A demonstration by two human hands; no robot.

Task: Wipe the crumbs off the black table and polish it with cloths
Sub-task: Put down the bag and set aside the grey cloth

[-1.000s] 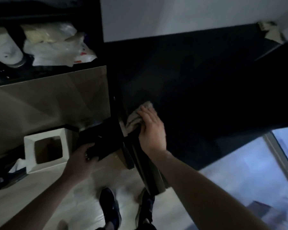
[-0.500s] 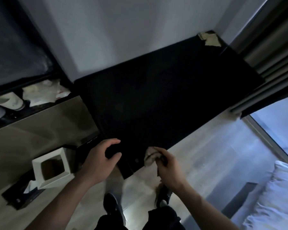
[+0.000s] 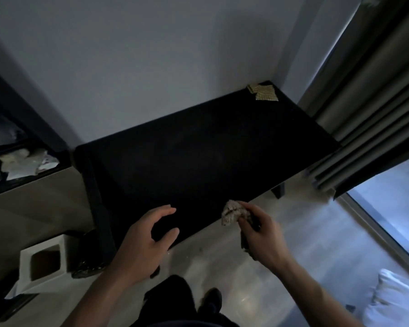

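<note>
Dim light fills this corner, where the black tabletop point(image 3: 198, 147) sits against a pale wall beside a heavy curtain point(image 3: 368, 109). From my seat I see the right hand point(image 3: 262, 234) at the near edge, its grip pinching a crumpled beige cloth point(image 3: 230, 212) that hangs just over the rim. The left hand point(image 3: 147, 237) hovers over the near-left corner, its grip spread and curled, holding nothing. A second, folded cloth point(image 3: 265, 92) lies flat in the far right corner. I cannot make out crumbs on so dark a surface. I judge the crumb sweep is ending at this edge; the next move calls for laying a cloth flat and working long passes toward the far side.
</note>
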